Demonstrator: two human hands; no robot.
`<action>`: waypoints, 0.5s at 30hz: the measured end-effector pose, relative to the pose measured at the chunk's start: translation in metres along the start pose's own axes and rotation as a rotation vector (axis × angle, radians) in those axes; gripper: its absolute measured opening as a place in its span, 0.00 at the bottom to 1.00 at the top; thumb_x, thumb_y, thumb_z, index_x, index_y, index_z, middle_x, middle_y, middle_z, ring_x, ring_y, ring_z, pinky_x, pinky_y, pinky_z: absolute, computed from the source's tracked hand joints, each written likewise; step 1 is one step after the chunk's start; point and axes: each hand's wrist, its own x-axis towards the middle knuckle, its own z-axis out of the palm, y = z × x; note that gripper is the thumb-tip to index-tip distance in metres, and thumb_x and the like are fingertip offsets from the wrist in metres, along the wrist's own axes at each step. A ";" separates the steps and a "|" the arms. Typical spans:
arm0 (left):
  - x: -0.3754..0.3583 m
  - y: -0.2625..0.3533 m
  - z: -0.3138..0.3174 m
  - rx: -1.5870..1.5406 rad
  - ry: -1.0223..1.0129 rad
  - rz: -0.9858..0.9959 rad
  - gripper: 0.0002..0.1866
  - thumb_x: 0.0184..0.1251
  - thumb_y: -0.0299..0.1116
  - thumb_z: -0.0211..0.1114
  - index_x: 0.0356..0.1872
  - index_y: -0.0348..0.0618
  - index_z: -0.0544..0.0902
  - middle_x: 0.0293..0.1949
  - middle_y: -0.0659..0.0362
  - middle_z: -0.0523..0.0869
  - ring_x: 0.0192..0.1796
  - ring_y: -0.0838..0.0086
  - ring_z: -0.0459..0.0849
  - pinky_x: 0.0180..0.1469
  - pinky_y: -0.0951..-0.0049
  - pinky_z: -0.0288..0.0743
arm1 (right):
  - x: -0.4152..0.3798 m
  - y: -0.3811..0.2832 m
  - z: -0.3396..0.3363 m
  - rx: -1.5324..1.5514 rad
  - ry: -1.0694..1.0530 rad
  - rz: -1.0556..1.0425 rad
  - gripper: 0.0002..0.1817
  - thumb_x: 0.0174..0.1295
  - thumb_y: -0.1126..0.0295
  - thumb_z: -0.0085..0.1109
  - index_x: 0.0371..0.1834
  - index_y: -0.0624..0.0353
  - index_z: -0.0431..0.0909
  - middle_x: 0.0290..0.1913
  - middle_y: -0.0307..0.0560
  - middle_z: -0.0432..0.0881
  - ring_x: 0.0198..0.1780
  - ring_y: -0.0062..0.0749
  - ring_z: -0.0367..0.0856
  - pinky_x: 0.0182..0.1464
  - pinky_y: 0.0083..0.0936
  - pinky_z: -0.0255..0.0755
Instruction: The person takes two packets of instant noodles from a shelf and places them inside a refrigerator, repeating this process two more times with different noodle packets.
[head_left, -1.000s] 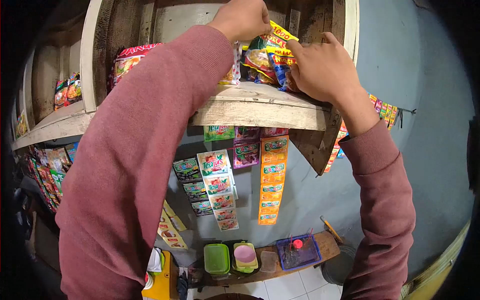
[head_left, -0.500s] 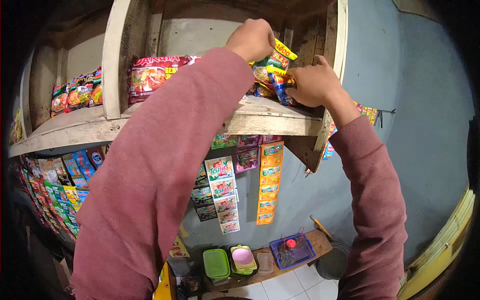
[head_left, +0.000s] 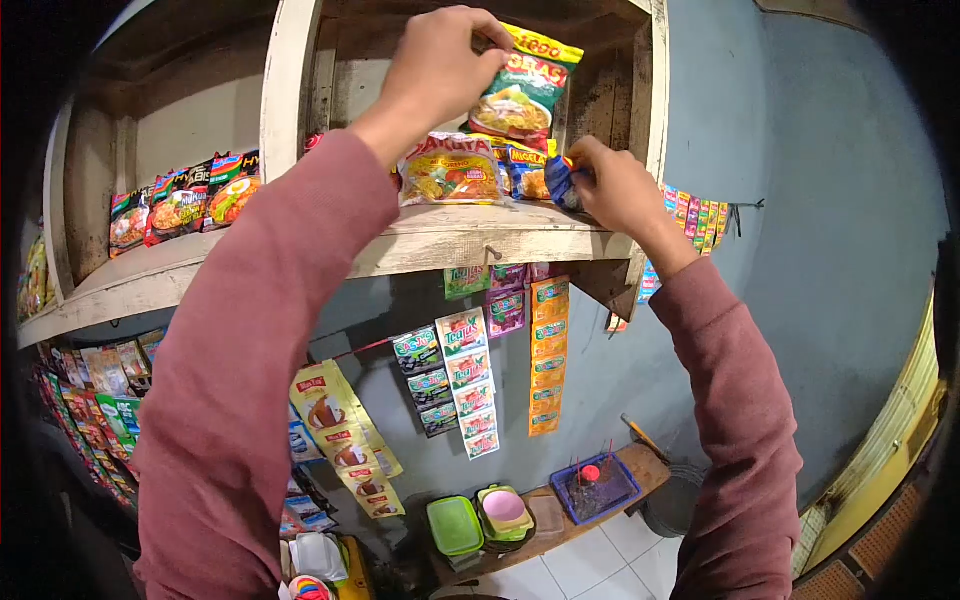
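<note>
and now the left hand (head_left: pixel 440 70) is pinching the green packet (head_left: pixel 515 100) by its upper left edge, fingers and thumb closing narrowly on the wrapper, and that packet is standing higher than a moment ago, its front now showing almost whole where the blue wrapper was covering part of it. the right hand (head_left: pixel 620 190) is staying low, its fingers curling around the crumpled blue packet (head_left: pixel 565 188) near the shelf's right end. the yellow-topped blue packet (head_left: pixel 527 172) is now facing out between that one and the noodle packet with red lettering (head_left: pixel 450 175), which is coming into view as the left sleeve (head_left: pixel 260 290) is sitting further left. the whole view is shifting too, with more of the black packets (head_left: pixel 180 205) showing in the next bay. as for edges, the green packet is rising behind the front row, its bottom hiding there, while a strip of open room is showing between its right side and the right post (head_left: pixel 655 100). more room is opening left of the left hand, towards the middle post (head_left: pixel 288 100), and the front board (head_left: pixel 440 250) is running below the packets.
</note>
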 end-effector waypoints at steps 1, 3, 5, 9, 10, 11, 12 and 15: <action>-0.003 0.009 -0.016 -0.044 -0.011 -0.055 0.08 0.59 0.31 0.70 0.38 0.42 0.88 0.36 0.56 0.90 0.39 0.70 0.90 0.44 0.72 0.82 | -0.002 -0.001 -0.001 0.114 0.089 -0.035 0.14 0.60 0.69 0.56 0.50 0.57 0.78 0.41 0.59 0.85 0.43 0.58 0.84 0.47 0.45 0.78; -0.011 0.025 -0.045 -0.099 -0.027 -0.119 0.07 0.62 0.32 0.70 0.39 0.42 0.87 0.35 0.58 0.90 0.38 0.74 0.90 0.43 0.75 0.82 | -0.006 -0.005 -0.012 0.227 0.157 -0.036 0.13 0.61 0.70 0.56 0.49 0.58 0.79 0.41 0.59 0.85 0.43 0.58 0.84 0.47 0.42 0.78; -0.020 0.033 -0.068 -0.221 -0.039 -0.140 0.07 0.63 0.30 0.69 0.38 0.37 0.86 0.36 0.59 0.90 0.39 0.77 0.88 0.44 0.77 0.81 | -0.010 -0.008 -0.022 0.403 0.219 0.013 0.11 0.62 0.74 0.59 0.48 0.63 0.80 0.42 0.59 0.86 0.42 0.48 0.87 0.47 0.32 0.79; -0.043 0.055 -0.119 -0.347 -0.102 -0.229 0.08 0.64 0.25 0.69 0.41 0.33 0.83 0.40 0.60 0.86 0.43 0.79 0.85 0.46 0.78 0.79 | -0.049 -0.031 -0.049 0.778 0.280 -0.013 0.11 0.67 0.77 0.57 0.50 0.71 0.77 0.43 0.51 0.86 0.47 0.26 0.85 0.49 0.22 0.77; -0.054 0.057 -0.131 -0.338 -0.094 -0.237 0.13 0.65 0.24 0.67 0.49 0.32 0.80 0.46 0.57 0.84 0.47 0.76 0.84 0.48 0.77 0.79 | -0.066 -0.038 -0.055 0.857 0.286 0.007 0.12 0.67 0.76 0.57 0.51 0.71 0.77 0.44 0.50 0.86 0.48 0.26 0.85 0.51 0.22 0.77; -0.065 0.069 -0.139 -0.404 -0.038 -0.238 0.17 0.66 0.23 0.65 0.54 0.33 0.77 0.50 0.56 0.83 0.49 0.76 0.84 0.50 0.77 0.79 | -0.083 -0.043 -0.057 0.944 0.289 0.025 0.12 0.68 0.76 0.57 0.52 0.70 0.76 0.45 0.49 0.86 0.49 0.27 0.84 0.52 0.22 0.76; -0.079 0.084 -0.146 -0.466 0.018 -0.241 0.20 0.67 0.22 0.64 0.59 0.33 0.74 0.53 0.55 0.81 0.50 0.75 0.83 0.51 0.77 0.78 | -0.102 -0.043 -0.057 1.040 0.251 0.034 0.14 0.68 0.76 0.58 0.54 0.71 0.75 0.46 0.49 0.85 0.49 0.27 0.84 0.53 0.22 0.75; -0.134 0.115 -0.170 -0.313 0.111 -0.423 0.18 0.66 0.20 0.63 0.56 0.32 0.75 0.48 0.56 0.80 0.51 0.73 0.81 0.54 0.73 0.75 | -0.180 -0.045 -0.037 1.098 0.225 0.293 0.11 0.66 0.77 0.59 0.51 0.67 0.76 0.36 0.34 0.79 0.36 0.14 0.75 0.36 0.15 0.70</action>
